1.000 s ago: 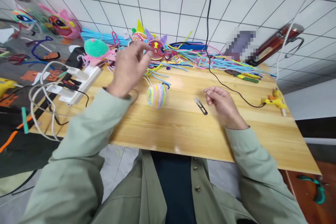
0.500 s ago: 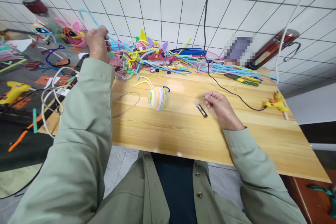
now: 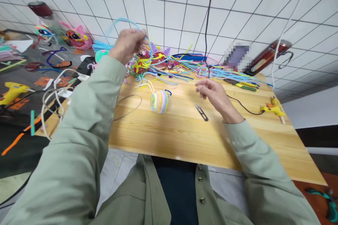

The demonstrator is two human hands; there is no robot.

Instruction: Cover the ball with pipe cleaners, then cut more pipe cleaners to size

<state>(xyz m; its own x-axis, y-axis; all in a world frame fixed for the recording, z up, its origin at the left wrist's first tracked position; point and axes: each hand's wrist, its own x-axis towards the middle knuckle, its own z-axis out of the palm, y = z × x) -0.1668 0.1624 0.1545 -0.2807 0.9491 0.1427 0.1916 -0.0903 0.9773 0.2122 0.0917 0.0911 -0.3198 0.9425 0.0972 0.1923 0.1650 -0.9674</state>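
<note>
My left hand (image 3: 129,44) is raised over the back left of the table, its fingers closed on a light blue pipe cleaner (image 3: 124,20). That pipe cleaner arcs above the hand, and its far end is blurred. Over the table at the right, my right hand (image 3: 212,95) has loosely bent fingers, apart and with nothing visible in them. Just below its fingertips lie small black thread snips (image 3: 202,112). Between the two hands sits a ball wound in pastel stripes (image 3: 159,102), with pale stems and a dark blue curl at its top.
Several loose pipe cleaners (image 3: 224,72) are heaped along the wall. Yellow-and-green handled pliers (image 3: 246,87) lie before a red flask (image 3: 271,58). A yellow glue gun (image 3: 273,109) is at the right, another glue gun (image 3: 16,93) at the left. A black cable (image 3: 208,24) hangs down to the table.
My left hand went left to the back, took hold of a light blue pipe cleaner, and has come back rightward with it. My right hand has moved slightly forward, its fingers loosening.
</note>
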